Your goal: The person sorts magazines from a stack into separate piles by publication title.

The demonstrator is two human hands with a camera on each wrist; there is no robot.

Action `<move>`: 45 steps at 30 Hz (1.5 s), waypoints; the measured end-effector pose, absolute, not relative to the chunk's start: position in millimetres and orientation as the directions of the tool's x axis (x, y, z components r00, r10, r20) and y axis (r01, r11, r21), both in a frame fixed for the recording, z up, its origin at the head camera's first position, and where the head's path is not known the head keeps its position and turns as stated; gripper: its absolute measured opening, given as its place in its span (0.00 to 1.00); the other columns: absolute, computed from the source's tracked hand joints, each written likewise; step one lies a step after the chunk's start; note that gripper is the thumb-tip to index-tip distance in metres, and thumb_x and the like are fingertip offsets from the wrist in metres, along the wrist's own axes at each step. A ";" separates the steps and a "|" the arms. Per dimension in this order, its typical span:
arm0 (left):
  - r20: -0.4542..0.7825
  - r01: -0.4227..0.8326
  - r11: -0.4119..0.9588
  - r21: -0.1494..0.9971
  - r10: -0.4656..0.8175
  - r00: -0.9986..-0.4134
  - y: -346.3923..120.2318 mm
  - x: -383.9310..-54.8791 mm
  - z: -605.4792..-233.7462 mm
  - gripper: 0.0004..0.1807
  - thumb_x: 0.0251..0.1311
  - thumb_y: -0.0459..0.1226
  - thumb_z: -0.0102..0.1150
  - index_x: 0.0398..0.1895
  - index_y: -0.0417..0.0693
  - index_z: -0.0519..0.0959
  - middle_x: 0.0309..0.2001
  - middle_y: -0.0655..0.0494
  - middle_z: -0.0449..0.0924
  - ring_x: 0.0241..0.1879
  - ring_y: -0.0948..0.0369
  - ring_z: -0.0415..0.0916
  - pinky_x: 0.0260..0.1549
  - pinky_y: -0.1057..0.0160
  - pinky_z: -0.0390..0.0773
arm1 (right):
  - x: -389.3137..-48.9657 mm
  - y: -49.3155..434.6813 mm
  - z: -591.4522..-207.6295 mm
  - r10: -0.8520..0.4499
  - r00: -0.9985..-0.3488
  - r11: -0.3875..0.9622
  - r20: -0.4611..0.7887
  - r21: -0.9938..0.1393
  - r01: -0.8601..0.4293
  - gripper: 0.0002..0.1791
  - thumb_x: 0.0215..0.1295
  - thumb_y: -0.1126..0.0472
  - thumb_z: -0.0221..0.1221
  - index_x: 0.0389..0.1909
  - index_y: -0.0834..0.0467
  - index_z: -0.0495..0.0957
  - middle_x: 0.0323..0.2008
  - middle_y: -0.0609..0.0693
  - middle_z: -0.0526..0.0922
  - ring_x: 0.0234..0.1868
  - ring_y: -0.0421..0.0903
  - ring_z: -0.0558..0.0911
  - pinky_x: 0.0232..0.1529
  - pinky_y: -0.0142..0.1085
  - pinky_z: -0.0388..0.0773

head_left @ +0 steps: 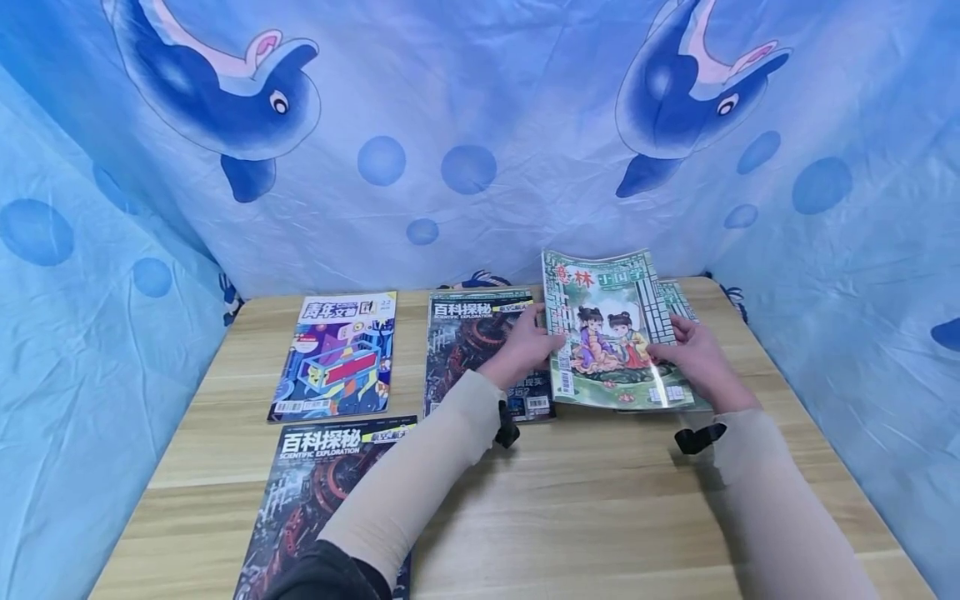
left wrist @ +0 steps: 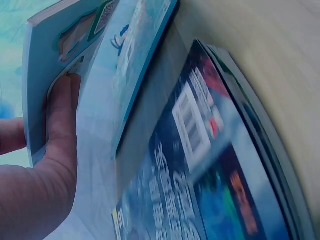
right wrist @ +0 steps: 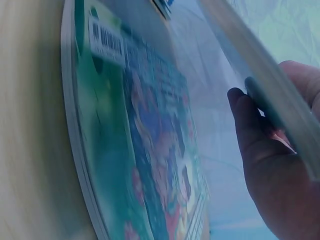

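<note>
The left grip [head_left: 525, 343] and right grip [head_left: 701, 360] pinch the green-bordered magazine [head_left: 609, 333] by opposite edges — best with light, even pressure so its pages don't bow.

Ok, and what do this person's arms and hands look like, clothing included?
The left hand and right hand wear no gloves. Plain, pale cream sleeves run up from both wrists; a black sleeve shows beyond the left one. A small black device sits at each wrist.
</note>
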State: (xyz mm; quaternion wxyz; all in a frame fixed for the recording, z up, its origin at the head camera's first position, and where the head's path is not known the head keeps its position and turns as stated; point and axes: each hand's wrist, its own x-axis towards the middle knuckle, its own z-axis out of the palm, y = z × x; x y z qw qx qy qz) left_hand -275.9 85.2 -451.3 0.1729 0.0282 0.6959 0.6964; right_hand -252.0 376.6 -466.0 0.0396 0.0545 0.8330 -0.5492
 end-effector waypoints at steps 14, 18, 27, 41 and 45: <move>-0.149 -0.126 0.120 0.985 0.209 -0.966 145.6 -283.7 -471.6 0.37 0.64 0.27 0.65 0.74 0.49 0.63 0.44 0.48 0.80 0.36 0.56 0.82 0.31 0.56 0.85 | -250.0 419.3 -462.9 0.032 -0.993 0.408 -0.111 -0.906 0.115 0.42 0.71 0.59 0.64 0.78 0.66 0.53 0.62 0.70 0.72 0.40 0.40 0.83 0.40 0.34 0.83; -0.147 -0.111 0.172 0.979 0.217 -0.965 155.0 -284.5 -474.3 0.38 0.65 0.29 0.66 0.76 0.48 0.61 0.46 0.49 0.79 0.38 0.57 0.81 0.32 0.59 0.84 | -250.3 426.3 -462.6 0.039 -0.990 0.392 -0.137 -0.909 0.141 0.43 0.72 0.59 0.63 0.80 0.63 0.51 0.63 0.69 0.72 0.42 0.41 0.83 0.42 0.35 0.83; -0.154 -0.093 0.250 0.964 0.238 -0.959 184.2 -289.9 -483.9 0.41 0.58 0.26 0.65 0.75 0.46 0.61 0.53 0.50 0.76 0.42 0.58 0.79 0.41 0.61 0.82 | -253.1 452.1 -469.9 0.101 -0.988 0.441 -0.120 -0.885 0.152 0.44 0.70 0.62 0.63 0.79 0.65 0.49 0.65 0.70 0.69 0.41 0.32 0.79 0.42 0.26 0.78; -0.161 -0.051 0.460 0.886 0.204 -0.966 202.7 -290.1 -497.4 0.41 0.56 0.28 0.66 0.74 0.40 0.62 0.63 0.45 0.73 0.59 0.53 0.74 0.57 0.60 0.76 | -268.0 477.6 -482.8 0.105 -0.982 0.484 -0.156 -0.855 0.187 0.45 0.68 0.60 0.65 0.79 0.66 0.51 0.65 0.70 0.69 0.39 0.36 0.80 0.40 0.29 0.79; -0.139 -0.007 0.522 0.853 0.214 -0.967 203.8 -289.7 -495.9 0.35 0.57 0.28 0.68 0.69 0.37 0.67 0.56 0.47 0.76 0.50 0.56 0.76 0.48 0.64 0.80 | -273.2 486.8 -485.0 0.097 -0.979 0.515 -0.177 -0.833 0.202 0.45 0.68 0.57 0.65 0.78 0.68 0.53 0.63 0.70 0.71 0.39 0.38 0.81 0.39 0.32 0.80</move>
